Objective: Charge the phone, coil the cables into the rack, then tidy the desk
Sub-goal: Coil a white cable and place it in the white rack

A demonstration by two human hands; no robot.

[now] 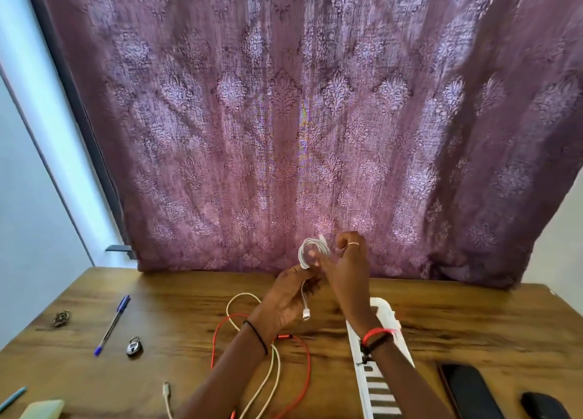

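The wooden desk (473, 317), set in front of a purple curtain (284, 118), looks far from tidy, so I judge the task to be in its middle step. The white rack (383, 308) lies on the desk under the right forearm, and no coiled cable shows in the part of it that is visible. The phone (470, 390) lies dark near the front right corner beside a mouse (544, 406). No cable can be seen running to it, though its near end is cut off by the frame, so the charging cannot be confirmed. A red cable (307, 371) and a cream cable (243, 295) sprawl uncoiled across the middle of the desk, crossing each other, and both remain to be wound. Above them, clear of the desk, the white cable (310, 249) is mostly looped into a small coil with one plug end dangling. The left hand (290, 295) grips the base of the coil, and the right hand (347, 267) pinches the loops with curled thumb and fingers, though blur hides the exact hold. Left for the tidying are a blue pen (113, 324), a padlock (134, 346), a pale green block (42, 410) and a teal pen (12, 399).
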